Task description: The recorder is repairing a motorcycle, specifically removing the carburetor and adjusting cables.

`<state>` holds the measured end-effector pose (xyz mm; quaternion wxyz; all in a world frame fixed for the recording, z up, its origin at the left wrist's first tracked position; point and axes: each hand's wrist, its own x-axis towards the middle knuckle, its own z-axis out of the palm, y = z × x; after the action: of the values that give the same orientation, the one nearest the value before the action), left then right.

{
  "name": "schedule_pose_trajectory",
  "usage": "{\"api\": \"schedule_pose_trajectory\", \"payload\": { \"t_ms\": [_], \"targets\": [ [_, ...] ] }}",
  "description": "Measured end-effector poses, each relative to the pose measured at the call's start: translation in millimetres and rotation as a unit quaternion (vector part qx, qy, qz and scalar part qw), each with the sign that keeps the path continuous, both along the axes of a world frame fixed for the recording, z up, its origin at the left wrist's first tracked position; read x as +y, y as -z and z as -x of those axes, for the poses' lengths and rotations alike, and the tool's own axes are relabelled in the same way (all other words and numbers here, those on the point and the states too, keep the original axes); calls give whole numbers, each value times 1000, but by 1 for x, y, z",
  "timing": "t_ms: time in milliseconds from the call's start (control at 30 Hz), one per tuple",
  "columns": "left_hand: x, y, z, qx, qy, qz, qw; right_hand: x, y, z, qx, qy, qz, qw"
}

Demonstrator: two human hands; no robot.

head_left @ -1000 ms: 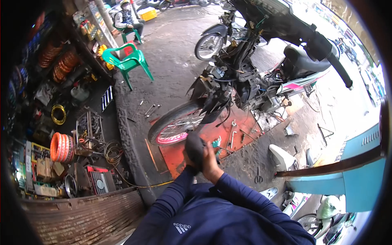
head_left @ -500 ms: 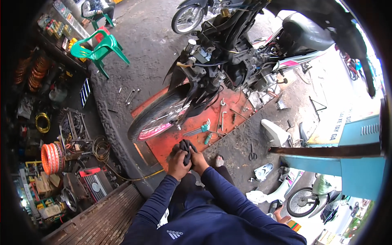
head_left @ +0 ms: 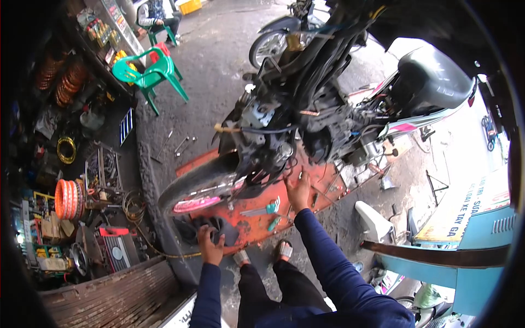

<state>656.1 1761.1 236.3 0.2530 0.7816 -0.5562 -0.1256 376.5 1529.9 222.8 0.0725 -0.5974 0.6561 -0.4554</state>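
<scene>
motorcycle (head_left: 328, 112) by red floor plate (head_left: 249, 228), stripping seemingly partway: front covers look off, front wheel (head_left: 188, 188) and seat (head_left: 435, 74) still fitted; left hand (head_left: 211, 245), fingers apart, near dark cloth (head_left: 224, 230); right hand (head_left: 297, 192) beside frame, grip unclear.

Motorcycle (head_left: 322, 126) partly over floor plate (head_left: 252, 232); hand tools (head_left: 272, 208) on the plate, right of front wheel (head_left: 199, 188); body panel (head_left: 372, 218) farther right; 2 chairs (head_left: 147, 80) beyond, left; rim stack (head_left: 68, 199) far left.

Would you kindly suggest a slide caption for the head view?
Left hand near a dark cloth, right hand near a partly stripped motorbike.
</scene>
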Motion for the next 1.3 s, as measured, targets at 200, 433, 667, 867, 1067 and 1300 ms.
{"api": "schedule_pose_trajectory", "payload": {
  "t_ms": [200, 433, 667, 867, 1067, 1300],
  "targets": [
    [-84, -131, 30, -102, -188, 264, 941, -12, 2, 35, -112, -192, -200, 954],
    [-150, -98, -58, -208, -37, 264, 941, 3, 35, 17, -207, -208, -223, 929],
    [-214, -96, -106, -145, 54, 257, 954, 49, 75, -4, -413, -151, -255, 861],
    [-220, -93, -102, -130, 59, 249, 958, 66, 65, -30, -490, -153, -251, 821],
    [-209, -84, -83, -75, 17, 293, 953, 71, 102, -21, -437, -68, -311, 841],
    [-72, 76, 23, 305, -148, 165, 926, 77, 84, -36, -459, -16, -428, 779]
  ]
}}
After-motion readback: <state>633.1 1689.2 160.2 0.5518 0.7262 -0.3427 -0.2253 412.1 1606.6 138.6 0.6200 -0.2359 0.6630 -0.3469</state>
